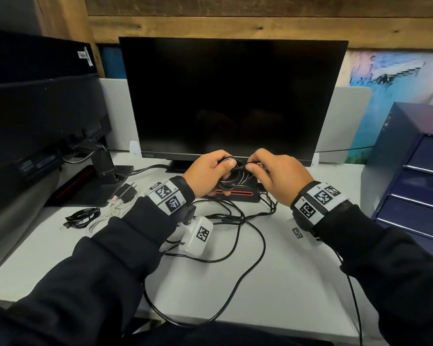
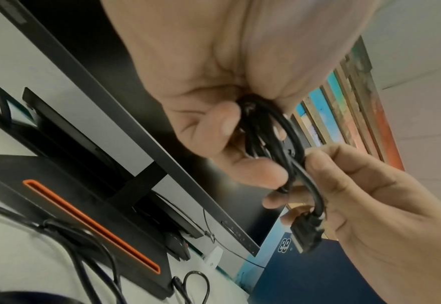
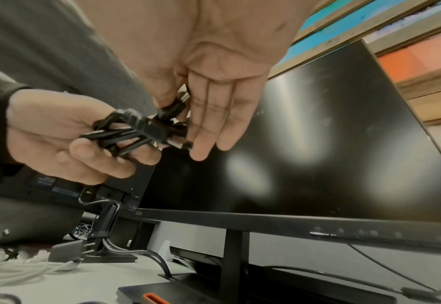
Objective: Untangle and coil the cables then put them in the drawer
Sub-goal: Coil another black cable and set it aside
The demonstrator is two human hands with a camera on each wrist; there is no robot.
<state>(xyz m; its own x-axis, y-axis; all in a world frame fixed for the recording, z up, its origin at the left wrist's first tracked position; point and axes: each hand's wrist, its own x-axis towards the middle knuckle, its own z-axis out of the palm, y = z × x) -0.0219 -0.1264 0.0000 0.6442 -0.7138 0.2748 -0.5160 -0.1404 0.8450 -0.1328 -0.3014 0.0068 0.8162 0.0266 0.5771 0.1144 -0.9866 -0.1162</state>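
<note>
In front of the monitor my left hand [image 1: 218,169] grips a black cable coil [image 1: 235,177] of several loops, fingers curled round it. My right hand [image 1: 256,166] pinches the same cable's end between thumb and index finger, just beside the left hand. In the left wrist view the coil [image 2: 266,133] runs from my left hand [image 2: 214,127] to a flat black plug [image 2: 306,234] under my right hand [image 2: 370,205]. The right wrist view shows my right hand [image 3: 188,107] with its other fingers straight and my left hand [image 3: 66,139] round the coil [image 3: 126,131].
Loose black cables [image 1: 238,218] sprawl over the white desk [image 1: 48,258] below my wrists. At the left lie a small black coiled cable [image 1: 81,217], a white cable bundle [image 1: 110,211] and a black charger [image 1: 126,191]. A blue drawer unit [image 1: 415,186] stands at the right.
</note>
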